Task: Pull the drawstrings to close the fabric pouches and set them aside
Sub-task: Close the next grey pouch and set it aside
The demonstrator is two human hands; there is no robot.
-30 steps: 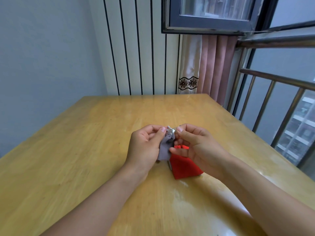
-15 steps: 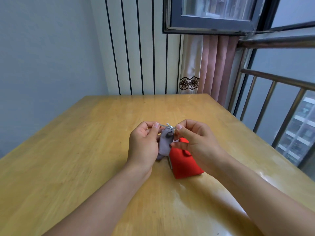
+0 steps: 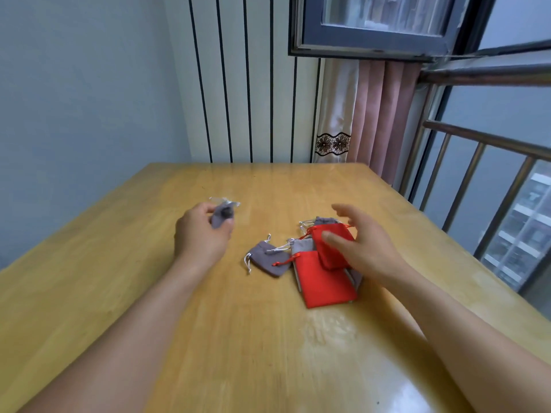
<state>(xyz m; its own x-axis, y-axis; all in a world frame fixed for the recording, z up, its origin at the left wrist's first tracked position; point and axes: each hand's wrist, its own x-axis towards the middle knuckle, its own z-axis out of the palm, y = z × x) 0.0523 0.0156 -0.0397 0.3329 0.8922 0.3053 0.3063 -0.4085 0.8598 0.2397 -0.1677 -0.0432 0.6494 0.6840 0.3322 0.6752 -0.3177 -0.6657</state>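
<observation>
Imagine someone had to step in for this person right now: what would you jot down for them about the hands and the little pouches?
Left hand: grips a small grey pouch, mouth cinched, out to the left of the pile, not yet set down.
Right hand: open, fingers spread over the small red pouch; I cannot tell if it touches it.
On the table: a loose grey pouch beside a stack with a large red pouch and grey ones beneath.
Done: the held pouch looks closed.
Left: set it aside, then close the pile's pouches.
</observation>
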